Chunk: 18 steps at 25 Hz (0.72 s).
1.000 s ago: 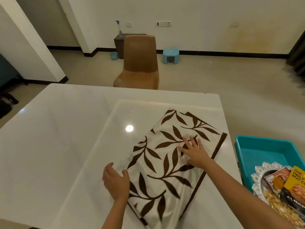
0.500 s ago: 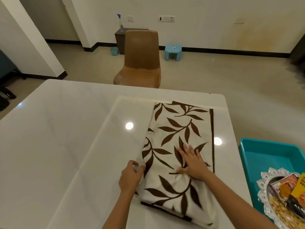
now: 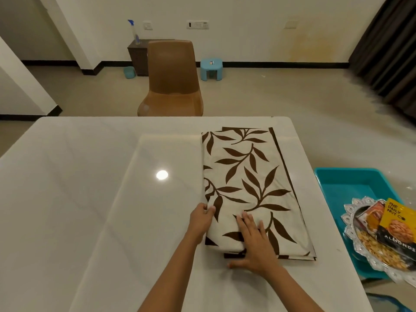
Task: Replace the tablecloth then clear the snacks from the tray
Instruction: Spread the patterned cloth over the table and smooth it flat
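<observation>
A folded cream tablecloth point(image 3: 249, 176) with brown leaves lies on the right part of the white table point(image 3: 78, 188), its long side running away from me. My left hand point(image 3: 200, 219) pinches the cloth's left edge near the front corner. My right hand point(image 3: 253, 242) lies flat, fingers spread, on the cloth's near end. To the right, off the table, a silver tray point(image 3: 351, 226) holds loose snacks, an orange packet and a yellow and black almonds packet point(image 3: 397, 228).
A teal plastic bin point(image 3: 346, 185) sits under the silver tray at the right. A brown chair point(image 3: 172, 79) stands at the table's far side. Behind it are a small blue stool point(image 3: 211, 68), a dark cabinet with a spray bottle, and dark curtains at the far right.
The folded cloth has been turned from a diagonal lie to straight along the table's right side. My left hand went from flat beside it to pinching its left edge.
</observation>
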Each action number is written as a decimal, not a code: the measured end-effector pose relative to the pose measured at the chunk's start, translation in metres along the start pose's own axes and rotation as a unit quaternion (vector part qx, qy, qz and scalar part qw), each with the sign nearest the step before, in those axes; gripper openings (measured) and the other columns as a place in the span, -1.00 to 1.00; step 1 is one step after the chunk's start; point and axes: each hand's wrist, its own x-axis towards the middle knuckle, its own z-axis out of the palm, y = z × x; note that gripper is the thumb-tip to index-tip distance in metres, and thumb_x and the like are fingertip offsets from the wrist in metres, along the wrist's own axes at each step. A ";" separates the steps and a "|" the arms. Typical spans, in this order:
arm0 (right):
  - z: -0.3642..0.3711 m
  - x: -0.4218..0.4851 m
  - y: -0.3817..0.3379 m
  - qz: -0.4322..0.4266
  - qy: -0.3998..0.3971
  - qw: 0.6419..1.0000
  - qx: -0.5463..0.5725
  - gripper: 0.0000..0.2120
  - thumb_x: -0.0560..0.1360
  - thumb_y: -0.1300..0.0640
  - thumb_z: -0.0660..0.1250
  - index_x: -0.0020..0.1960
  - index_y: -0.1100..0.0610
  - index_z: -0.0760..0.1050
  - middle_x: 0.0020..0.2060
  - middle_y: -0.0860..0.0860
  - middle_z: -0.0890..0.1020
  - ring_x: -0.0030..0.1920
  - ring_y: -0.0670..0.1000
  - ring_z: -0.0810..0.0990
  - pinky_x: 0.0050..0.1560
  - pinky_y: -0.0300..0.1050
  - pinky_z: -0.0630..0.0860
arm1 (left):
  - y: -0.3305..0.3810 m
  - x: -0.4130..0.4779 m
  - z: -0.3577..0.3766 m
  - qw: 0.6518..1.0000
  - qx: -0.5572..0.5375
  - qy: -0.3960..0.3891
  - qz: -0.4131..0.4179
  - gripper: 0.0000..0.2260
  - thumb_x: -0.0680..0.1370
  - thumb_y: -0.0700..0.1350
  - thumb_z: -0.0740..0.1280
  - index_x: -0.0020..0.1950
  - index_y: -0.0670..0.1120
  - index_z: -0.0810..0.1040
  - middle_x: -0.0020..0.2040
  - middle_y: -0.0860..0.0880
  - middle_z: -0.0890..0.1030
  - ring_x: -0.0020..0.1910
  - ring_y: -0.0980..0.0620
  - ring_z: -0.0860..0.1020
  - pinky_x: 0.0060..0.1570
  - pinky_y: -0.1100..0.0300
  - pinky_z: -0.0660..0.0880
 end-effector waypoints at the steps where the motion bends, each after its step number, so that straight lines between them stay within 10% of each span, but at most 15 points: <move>1: 0.001 -0.003 0.005 0.011 0.003 1.000 -0.025 0.11 0.32 -0.44 0.24 0.54 0.01 -0.33 0.47 -0.07 -0.35 0.50 -0.02 -0.37 0.44 0.01 -0.41 | 0.002 0.000 -0.004 1.000 0.003 0.020 0.006 -0.84 0.62 -0.02 0.21 0.05 -0.11 0.43 -0.02 -0.05 0.53 -0.11 0.06 0.49 -0.18 0.26 0.45; 5: -0.007 -0.015 0.040 0.137 0.080 0.987 -0.038 -0.19 0.40 0.00 0.44 0.54 0.07 0.14 0.53 0.14 0.14 0.54 0.18 0.06 0.50 0.22 -0.11 | 0.011 -0.002 -0.032 0.993 -0.020 0.116 0.008 -0.85 0.62 -0.04 0.20 0.04 -0.11 0.42 -0.04 -0.06 0.50 -0.09 0.02 0.45 -0.10 0.18 0.36; 9: -0.018 -0.019 0.064 0.296 0.078 0.950 -0.063 -0.26 0.45 0.12 0.41 0.53 0.09 0.13 0.52 0.17 0.17 0.52 0.24 0.08 0.48 0.26 -0.06 | 0.020 0.004 -0.071 0.985 -0.005 0.167 0.052 -0.87 0.63 -0.07 0.20 0.02 -0.14 0.40 -0.11 -0.03 0.46 -0.09 -0.01 0.42 -0.08 0.18 0.32; 15: -0.034 -0.017 0.076 0.297 0.197 0.930 -0.087 -0.21 0.12 0.33 0.62 0.32 0.24 0.47 0.29 0.29 0.49 0.28 0.38 0.45 0.42 0.31 -0.13 | -0.018 0.022 -0.090 0.964 0.057 0.253 0.057 -0.81 0.64 -0.07 0.16 0.01 -0.20 0.41 -0.12 -0.14 0.50 -0.12 -0.15 0.50 -0.18 0.08 0.37; 18: -0.027 -0.025 0.070 0.311 0.228 0.919 0.086 -0.26 0.18 0.44 0.50 0.34 0.27 0.40 0.26 0.29 0.48 0.27 0.34 0.45 0.39 0.20 0.19 | -0.048 0.017 -0.090 0.949 0.149 0.279 -0.008 -0.84 0.62 -0.13 0.19 0.08 -0.22 0.38 -0.01 -0.23 0.53 -0.09 -0.23 0.52 -0.17 0.00 0.44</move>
